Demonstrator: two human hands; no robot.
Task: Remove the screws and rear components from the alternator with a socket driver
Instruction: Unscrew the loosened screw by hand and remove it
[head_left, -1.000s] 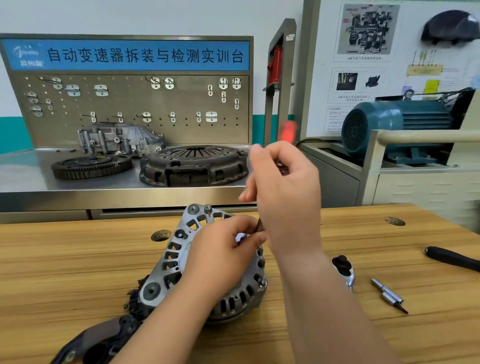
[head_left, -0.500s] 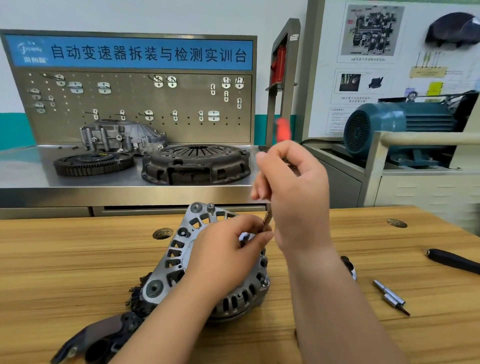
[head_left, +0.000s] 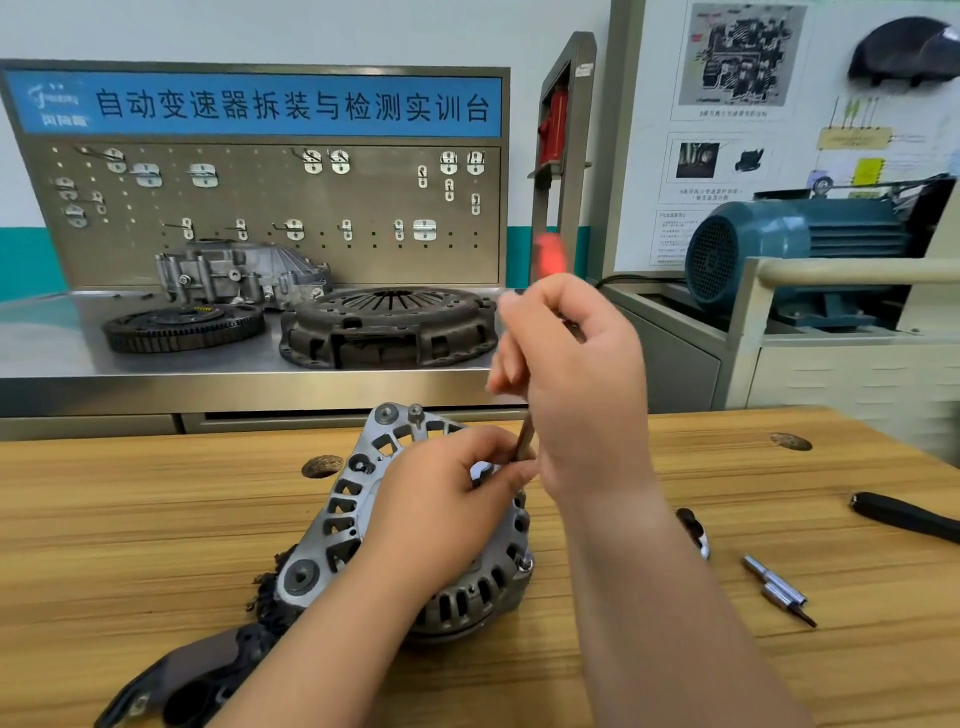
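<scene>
Wooden table (head_left: 156, 545) is carrying the alternator (head_left: 343, 519) near its front edge. Right hand (head_left: 576, 384) is gripping the driver (head_left: 524, 441), tipping it straighter than before. Left hand (head_left: 441, 514) is pinching its tip, probably lining it up for turning.

Only two hands and two forearms of the person show, all of them bare. The left hand (head_left: 441, 499) runs into a bare left forearm (head_left: 332, 639) that is uncovered down to the lower edge of the view. The right hand (head_left: 576, 379) runs into a right forearm (head_left: 665, 623), equally uncovered, which looks broader in the wide-angle view. The nails on the right fingers (head_left: 511, 312) seem short, though blur leaves this uncertain.
</scene>
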